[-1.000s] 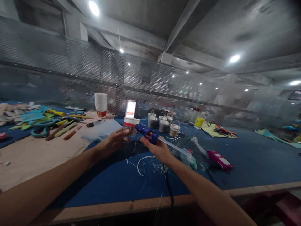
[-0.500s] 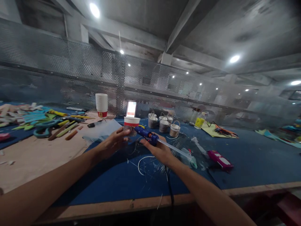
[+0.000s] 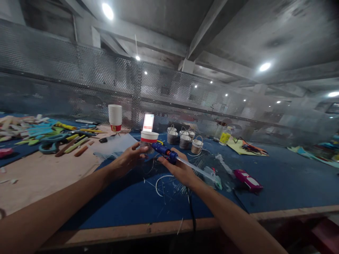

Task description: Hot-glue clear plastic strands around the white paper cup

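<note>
My left hand (image 3: 135, 154) is closed around a paper cup (image 3: 149, 136) with a white rim and a red band; its lower part looks wrapped in something greyish. In my right hand (image 3: 180, 168) is a blue glue gun (image 3: 164, 151), with a long clear glue stick (image 3: 197, 169) sticking out of its back end. The gun's nozzle points at the side of the cup, but I cannot tell whether it touches. Beyond my right hand stand several small wrapped cups with looped handles (image 3: 184, 141).
A stack of paper cups (image 3: 115, 118) stands at the back left, near scissors (image 3: 51, 144) and coloured sticks. A purple box-like item (image 3: 248, 180) and a yellow-labelled bottle (image 3: 225, 136) lie to the right. Thin strands litter the blue mat (image 3: 119, 208). Perforated metal panels rise behind.
Almost nothing differs. The whole view has shifted very slightly, and both hands keep the same hold on the cup and the glue gun.
</note>
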{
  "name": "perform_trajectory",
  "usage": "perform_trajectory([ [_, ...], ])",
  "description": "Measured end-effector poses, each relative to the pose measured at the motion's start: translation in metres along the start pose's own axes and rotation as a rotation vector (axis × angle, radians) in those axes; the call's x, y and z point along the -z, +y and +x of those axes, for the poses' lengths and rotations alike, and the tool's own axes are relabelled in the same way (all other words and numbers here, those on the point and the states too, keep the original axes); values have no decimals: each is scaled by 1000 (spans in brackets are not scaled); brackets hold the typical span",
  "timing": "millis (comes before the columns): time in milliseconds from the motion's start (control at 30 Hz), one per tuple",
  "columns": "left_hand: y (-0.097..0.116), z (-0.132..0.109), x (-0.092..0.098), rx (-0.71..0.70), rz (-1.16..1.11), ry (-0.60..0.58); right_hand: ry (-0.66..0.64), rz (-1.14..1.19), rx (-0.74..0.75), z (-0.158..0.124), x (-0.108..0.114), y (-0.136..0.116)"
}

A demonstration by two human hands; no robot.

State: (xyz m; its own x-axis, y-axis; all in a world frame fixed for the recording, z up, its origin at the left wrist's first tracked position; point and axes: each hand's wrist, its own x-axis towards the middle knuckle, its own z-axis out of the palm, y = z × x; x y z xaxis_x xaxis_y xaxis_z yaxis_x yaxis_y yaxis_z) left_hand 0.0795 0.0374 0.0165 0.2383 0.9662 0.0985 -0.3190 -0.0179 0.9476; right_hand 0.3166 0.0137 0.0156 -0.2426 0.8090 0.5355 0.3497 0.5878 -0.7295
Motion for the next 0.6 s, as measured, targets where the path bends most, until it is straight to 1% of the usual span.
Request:
perform_trajectory([
  [200,1,0,-1,-7,-23,16,10,-19,74,-1,1,-5],
  [600,1,-1,-1,-16,-38,-5,26,-116,148,-2,0,6],
])
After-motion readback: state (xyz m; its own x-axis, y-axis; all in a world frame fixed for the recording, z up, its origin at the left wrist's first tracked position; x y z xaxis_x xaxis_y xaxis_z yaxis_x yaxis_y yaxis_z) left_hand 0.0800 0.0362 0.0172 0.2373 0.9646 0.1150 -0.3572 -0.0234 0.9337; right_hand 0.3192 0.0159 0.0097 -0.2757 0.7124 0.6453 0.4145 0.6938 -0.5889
